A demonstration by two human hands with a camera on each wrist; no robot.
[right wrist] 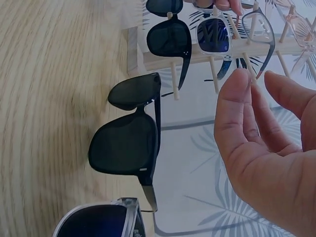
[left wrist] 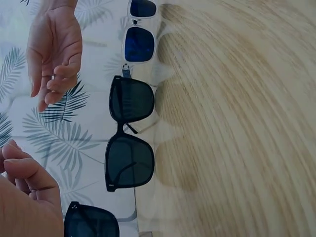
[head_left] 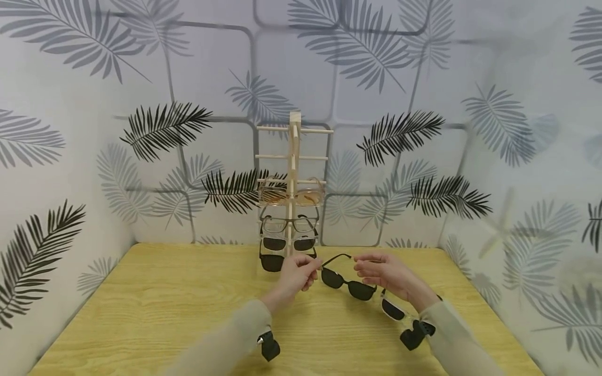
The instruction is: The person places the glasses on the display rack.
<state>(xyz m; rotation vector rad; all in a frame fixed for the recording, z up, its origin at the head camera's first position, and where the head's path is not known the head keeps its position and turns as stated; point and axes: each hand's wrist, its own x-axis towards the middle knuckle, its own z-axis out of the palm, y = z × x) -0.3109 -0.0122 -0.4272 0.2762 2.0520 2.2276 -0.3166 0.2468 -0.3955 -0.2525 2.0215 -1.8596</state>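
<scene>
My left hand (head_left: 299, 271) is in front of the wooden eyewear rack (head_left: 292, 172), its fingers loosely curled with nothing visible between them. Close to its right, black sunglasses (head_left: 359, 290) stand on the table with their temples unfolded. My right hand (head_left: 388, 271) hovers above their right end, its fingers bent and apart from the thumb, holding nothing. Sunglasses with a clear frame (head_left: 392, 310) lie below the right hand, partly covered by its wrist. In the left wrist view, a gap shows between the left hand (left wrist: 24, 177) and the black sunglasses (left wrist: 130, 160).
Several pairs hang on the rack: amber-tinted glasses (head_left: 309, 197), clear-lens glasses (head_left: 275, 224), dark-lens sunglasses with a clear frame (head_left: 274, 244), and black sunglasses (head_left: 271, 262) lowest. A patterned wall covering (head_left: 216, 68) encloses the wood-grain table (head_left: 164, 308) behind and at both sides.
</scene>
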